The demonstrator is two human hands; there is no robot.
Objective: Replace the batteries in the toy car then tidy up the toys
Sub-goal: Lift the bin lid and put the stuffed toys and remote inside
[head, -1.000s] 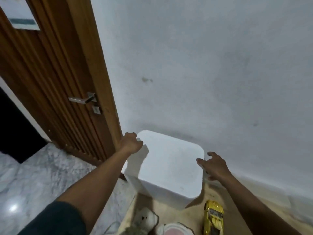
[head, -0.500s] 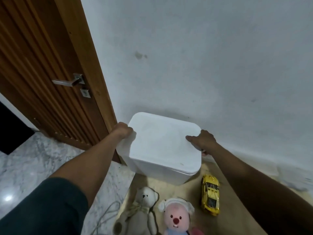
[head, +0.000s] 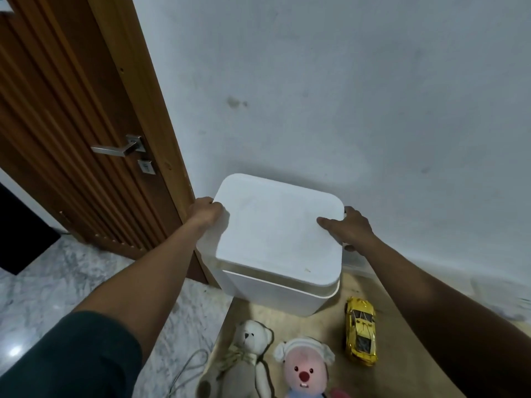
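Note:
A white lidded storage box [head: 275, 291] stands on the floor against the wall. Its lid [head: 275, 234] sits slightly raised and askew, with a gap showing along the front edge. My left hand [head: 205, 214] grips the lid's left edge. My right hand [head: 346, 228] holds the lid's right edge, thumb on top. In front of the box lie a yellow toy car [head: 360, 330], a white teddy bear [head: 247, 360] and a pink plush with a white cap [head: 304, 369].
A wooden door [head: 71, 124] with a metal handle [head: 117, 147] stands left of the box. The white wall [head: 344, 96] is right behind it. A thin cable [head: 186, 369] lies on the marble floor [head: 43, 282] at left.
Both hands have closed on the lid's edges and the lid has come up slightly off the box. The view has tilted down, so the toys now show.

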